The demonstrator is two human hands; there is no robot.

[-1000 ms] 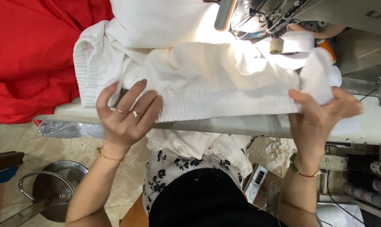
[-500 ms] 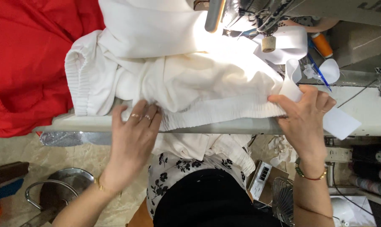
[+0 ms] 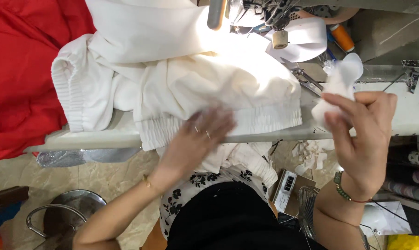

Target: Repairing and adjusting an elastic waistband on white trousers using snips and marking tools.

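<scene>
A white garment point(image 3: 181, 88) with ribbed, elasticated hems lies bunched on the sewing table point(image 3: 403, 115), under the sewing machine head point(image 3: 265, 14). My left hand point(image 3: 200, 139), blurred by motion and wearing rings, presses flat on the garment's ribbed hem near the table's front edge. My right hand point(image 3: 357, 129) is raised at the right, its fingers closed on a small crumpled white fabric piece point(image 3: 336, 90). That hand is clear of the garment.
Red cloth point(image 3: 19, 69) is heaped at the left. A roll of white tape point(image 3: 306, 39) and an orange thread spool point(image 3: 342, 37) sit behind the machine. A metal stool point(image 3: 66, 215) stands on the floor lower left; thread cones point(image 3: 417, 159) are at the right.
The garment has slid left and bunched up. My left hand moved right along the hem. My right hand let go of the hem and lifted a small white fabric piece.
</scene>
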